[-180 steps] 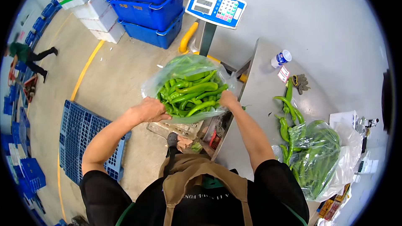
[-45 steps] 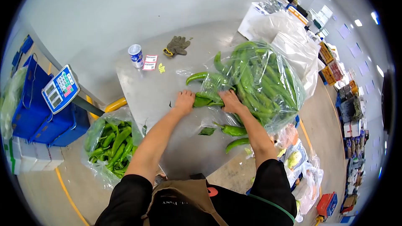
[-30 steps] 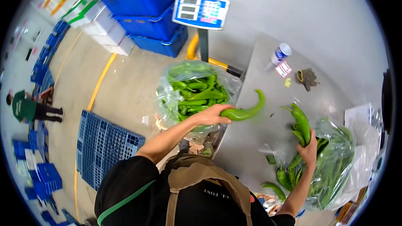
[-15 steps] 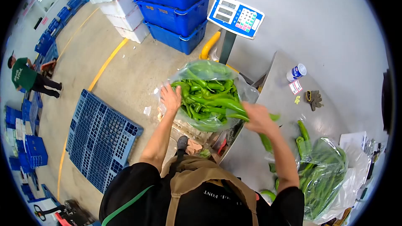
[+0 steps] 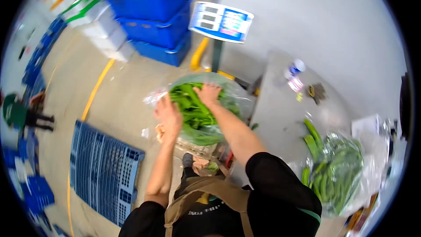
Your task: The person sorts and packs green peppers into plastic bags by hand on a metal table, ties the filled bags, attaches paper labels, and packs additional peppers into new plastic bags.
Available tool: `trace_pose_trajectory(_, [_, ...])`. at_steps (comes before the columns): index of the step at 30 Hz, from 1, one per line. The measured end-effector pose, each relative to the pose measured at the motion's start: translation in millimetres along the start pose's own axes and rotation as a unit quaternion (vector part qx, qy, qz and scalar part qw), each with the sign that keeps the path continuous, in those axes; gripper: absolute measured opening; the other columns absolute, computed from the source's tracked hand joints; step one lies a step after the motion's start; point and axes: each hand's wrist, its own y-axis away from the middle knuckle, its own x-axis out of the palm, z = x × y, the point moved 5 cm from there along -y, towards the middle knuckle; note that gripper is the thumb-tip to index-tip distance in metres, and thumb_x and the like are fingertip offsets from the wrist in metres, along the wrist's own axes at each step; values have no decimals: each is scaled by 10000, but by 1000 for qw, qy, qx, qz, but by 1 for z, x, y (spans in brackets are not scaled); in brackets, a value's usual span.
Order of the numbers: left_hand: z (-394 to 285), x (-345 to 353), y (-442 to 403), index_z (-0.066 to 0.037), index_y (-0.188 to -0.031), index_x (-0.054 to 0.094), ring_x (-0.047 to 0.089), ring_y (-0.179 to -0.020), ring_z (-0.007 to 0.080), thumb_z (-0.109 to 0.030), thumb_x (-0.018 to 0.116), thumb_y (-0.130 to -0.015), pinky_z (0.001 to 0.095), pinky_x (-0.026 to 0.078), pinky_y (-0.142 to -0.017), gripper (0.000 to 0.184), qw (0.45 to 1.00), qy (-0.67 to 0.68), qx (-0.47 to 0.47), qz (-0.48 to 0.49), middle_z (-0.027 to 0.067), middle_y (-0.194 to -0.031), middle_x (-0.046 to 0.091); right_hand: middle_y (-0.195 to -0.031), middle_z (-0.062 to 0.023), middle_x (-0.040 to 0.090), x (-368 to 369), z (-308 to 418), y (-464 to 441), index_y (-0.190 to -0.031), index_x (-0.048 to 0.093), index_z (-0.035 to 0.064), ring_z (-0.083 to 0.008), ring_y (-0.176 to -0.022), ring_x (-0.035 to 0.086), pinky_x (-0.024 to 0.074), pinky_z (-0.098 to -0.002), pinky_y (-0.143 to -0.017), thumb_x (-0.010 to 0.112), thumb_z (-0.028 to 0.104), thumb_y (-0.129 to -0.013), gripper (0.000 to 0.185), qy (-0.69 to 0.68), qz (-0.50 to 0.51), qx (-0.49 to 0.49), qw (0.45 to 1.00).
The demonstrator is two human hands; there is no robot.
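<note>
Long green peppers (image 5: 186, 113) fill a clear plastic bag (image 5: 204, 139) standing at floor level in front of me. My left hand (image 5: 168, 115) rests at the bag's left rim, its fingers stretched out and slightly blurred. Reaching into the bag, my right hand (image 5: 208, 94) lies on the peppers with its fingers apart. Nothing shows gripped in either hand. On the metal table (image 5: 274, 118) to my right, several loose green peppers (image 5: 312, 134) lie beside a second clear bag of green peppers (image 5: 335, 180).
A scale display (image 5: 221, 22) stands on a post beyond the bag. Blue crates (image 5: 151, 30) and white foam boxes (image 5: 107, 35) are stacked behind. A blue pallet (image 5: 103, 171) lies on the left. The table also carries a can (image 5: 296, 68) and a glove (image 5: 315, 93). One person (image 5: 22, 114) stands far left.
My right hand has moved left from the table side into the bag and released the peppers it held. My left hand stays by the left rim. The camera view has shifted.
</note>
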Motion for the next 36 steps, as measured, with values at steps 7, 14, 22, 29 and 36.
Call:
trace_pose_trajectory(7, [27,34,20,34,-1301,429,470,-1186,391,-155,639,-838,435,375,-994,542,986,77,146,-17,251,-1289,482,-1137,-203,500,-117,-83,174,-1112,534,13,-386,-1049,493,412,-470,-902,658,179,-768,402,-220,-87,-195,952])
trace_pose_trajectory(14, [-73,18,70,47,-1128,567,573,-1018,362,-115,613,-853,423,446,-870,323,963,121,217,107,227,-1117,597,-1189,-248,474,-216,-266,429,-1132,507,-11,-413,-1116,450,355,-482,-974,587,65,-719,427,-30,-165,167,972])
trace_pose_trajectory(22, [-347,55,209,-33,-1042,589,543,-1034,311,-70,675,-707,408,402,-888,348,683,359,570,282,149,-1068,593,-1328,-263,344,-236,-395,490,-1400,253,26,-440,-1266,295,257,-527,-1045,722,158,-598,938,174,3,331,928])
trace_pose_trajectory(29, [-509,155,257,-41,-1220,431,429,-1178,320,-189,759,-634,473,387,-929,687,635,210,679,304,142,-1209,478,-1221,-230,428,-238,-439,457,-1421,191,19,-395,-1181,388,285,-461,-985,753,266,-556,1061,106,59,335,934])
trace_pose_trajectory(36, [-535,196,264,-83,-1326,346,428,-1211,302,-322,781,-596,565,319,-987,883,660,-8,666,347,135,-1267,462,-1241,-271,433,-229,-461,435,-1404,181,-47,-430,-1190,387,223,-497,-1055,730,264,-567,1048,56,-42,352,933])
